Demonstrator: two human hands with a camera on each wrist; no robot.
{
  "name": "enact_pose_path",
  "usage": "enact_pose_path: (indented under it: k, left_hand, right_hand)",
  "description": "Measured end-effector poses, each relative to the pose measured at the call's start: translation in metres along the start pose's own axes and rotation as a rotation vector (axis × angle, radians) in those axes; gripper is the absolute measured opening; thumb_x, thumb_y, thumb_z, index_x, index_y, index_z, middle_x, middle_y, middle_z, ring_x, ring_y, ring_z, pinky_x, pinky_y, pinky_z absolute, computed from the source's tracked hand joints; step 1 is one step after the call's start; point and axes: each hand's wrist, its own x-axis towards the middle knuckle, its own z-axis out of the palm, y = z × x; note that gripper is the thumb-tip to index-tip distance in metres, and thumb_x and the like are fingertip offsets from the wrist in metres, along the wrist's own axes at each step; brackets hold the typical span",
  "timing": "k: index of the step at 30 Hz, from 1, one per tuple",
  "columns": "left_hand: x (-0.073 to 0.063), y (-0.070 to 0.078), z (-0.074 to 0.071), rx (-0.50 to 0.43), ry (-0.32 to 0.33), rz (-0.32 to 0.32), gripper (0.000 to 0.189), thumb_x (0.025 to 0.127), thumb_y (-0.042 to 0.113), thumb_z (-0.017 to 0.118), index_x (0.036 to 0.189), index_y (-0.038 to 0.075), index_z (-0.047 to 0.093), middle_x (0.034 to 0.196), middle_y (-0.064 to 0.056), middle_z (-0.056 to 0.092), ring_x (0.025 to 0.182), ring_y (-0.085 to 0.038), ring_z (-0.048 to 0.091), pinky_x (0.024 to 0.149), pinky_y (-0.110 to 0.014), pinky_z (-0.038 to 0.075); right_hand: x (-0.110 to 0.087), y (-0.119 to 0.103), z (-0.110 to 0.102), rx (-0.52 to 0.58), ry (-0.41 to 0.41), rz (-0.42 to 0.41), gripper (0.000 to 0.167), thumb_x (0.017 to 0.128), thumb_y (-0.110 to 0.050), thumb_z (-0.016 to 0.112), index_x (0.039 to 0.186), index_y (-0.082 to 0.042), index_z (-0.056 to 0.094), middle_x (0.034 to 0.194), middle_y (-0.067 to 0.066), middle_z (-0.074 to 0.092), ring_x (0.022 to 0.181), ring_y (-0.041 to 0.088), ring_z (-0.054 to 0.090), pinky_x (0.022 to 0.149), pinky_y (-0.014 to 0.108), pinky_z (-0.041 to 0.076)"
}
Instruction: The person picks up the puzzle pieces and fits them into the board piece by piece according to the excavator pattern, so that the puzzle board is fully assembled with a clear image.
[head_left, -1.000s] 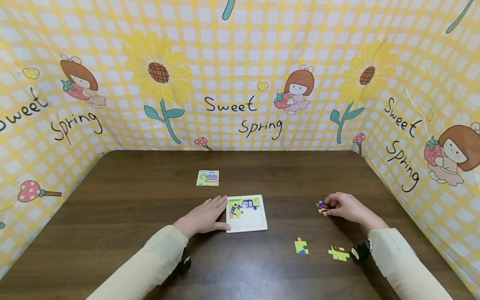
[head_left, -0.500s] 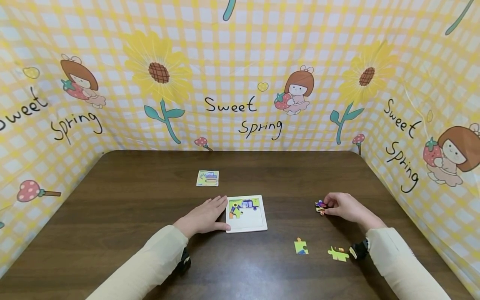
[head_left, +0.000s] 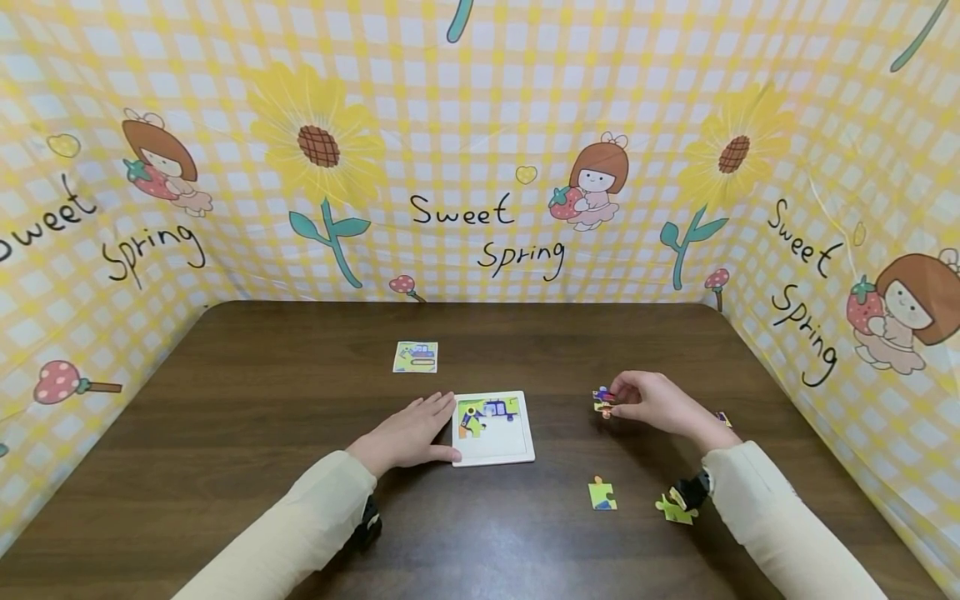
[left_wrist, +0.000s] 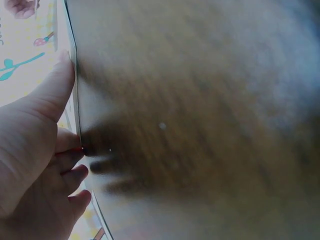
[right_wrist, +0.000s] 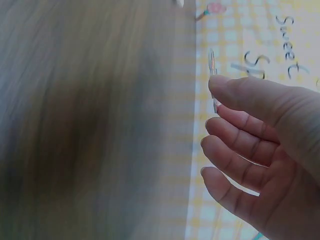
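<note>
Between thumb and index finger, my right hand [head_left: 660,406] pinches a puzzle piece [head_left: 602,400] with purple, red and orange print, right of the white puzzle tray [head_left: 521,452]. The right wrist view shows this piece [right_wrist: 212,61] edge-on at the thumb tip. My left hand [head_left: 411,432] lies with extended fingers along the tray's left edge, the thumb at its lower left corner. Joined pieces [head_left: 495,408] fill the tray's top and left part, showing a purple vehicle on green. The tray's lower right is bare white.
A green puzzle piece [head_left: 602,495] lies in front of the right hand. Another green piece [head_left: 675,510] is partly covered by the black wrist camera [head_left: 690,490]. One more piece [head_left: 723,419] shows behind the right wrist. A picture card [head_left: 416,357] lies beyond the tray.
My right hand has moved left toward the tray with the pinched piece, uncovering a piece behind its wrist. The left hand and tray stay where they were.
</note>
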Motion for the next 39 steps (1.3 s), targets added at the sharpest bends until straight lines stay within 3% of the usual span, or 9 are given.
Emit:
enact_pose_path:
  k: [8, 22, 30, 39]
  left_hand:
    - [0.000, 0.000, 0.000, -0.005, 0.002, 0.007, 0.081, 0.087, 0.049, 0.056, 0.141, -0.005, 0.029, 0.147, -0.018, 0.025, 0.135, -0.030, 0.020, 0.107, -0.044, 0.019]
    - [-0.001, 0.000, -0.002, -0.011, 0.007, 0.034, 0.080, 0.087, 0.047, 0.057, 0.140, -0.008, 0.030, 0.145, -0.021, 0.026, 0.134, -0.033, 0.022, 0.106, -0.045, 0.020]
    - [0.000, -0.001, -0.001, 0.004, 0.000, 0.015, 0.081, 0.087, 0.049, 0.056, 0.141, -0.005, 0.029, 0.147, -0.018, 0.025, 0.135, -0.031, 0.021, 0.107, -0.044, 0.019]
    - [0.000, -0.001, -0.001, -0.003, 0.000, 0.019, 0.082, 0.087, 0.049, 0.056, 0.141, -0.006, 0.029, 0.146, -0.019, 0.025, 0.134, -0.032, 0.021, 0.107, -0.044, 0.019]
  right_hand:
    - [0.018, -0.034, 0.011, 0.017, -0.027, -0.040, 0.018, 0.079, -0.011, 0.073, 0.092, -0.006, 0.061, 0.082, -0.002, 0.059, 0.075, 0.014, 0.054, 0.066, 0.030, 0.047]
    - [0.048, -0.082, 0.046, -0.078, -0.097, -0.105, 0.019, 0.078, -0.016, 0.075, 0.091, -0.011, 0.063, 0.081, -0.004, 0.058, 0.074, 0.012, 0.053, 0.067, 0.027, 0.047]
    - [0.058, -0.097, 0.069, -0.150, -0.102, -0.185, 0.019, 0.079, -0.017, 0.074, 0.090, -0.007, 0.063, 0.077, 0.000, 0.057, 0.065, 0.011, 0.048, 0.059, 0.025, 0.042]
    - [0.065, -0.102, 0.087, -0.150, -0.074, -0.230, 0.019, 0.075, -0.014, 0.076, 0.086, -0.005, 0.064, 0.075, -0.001, 0.057, 0.065, 0.011, 0.048, 0.058, 0.024, 0.042]
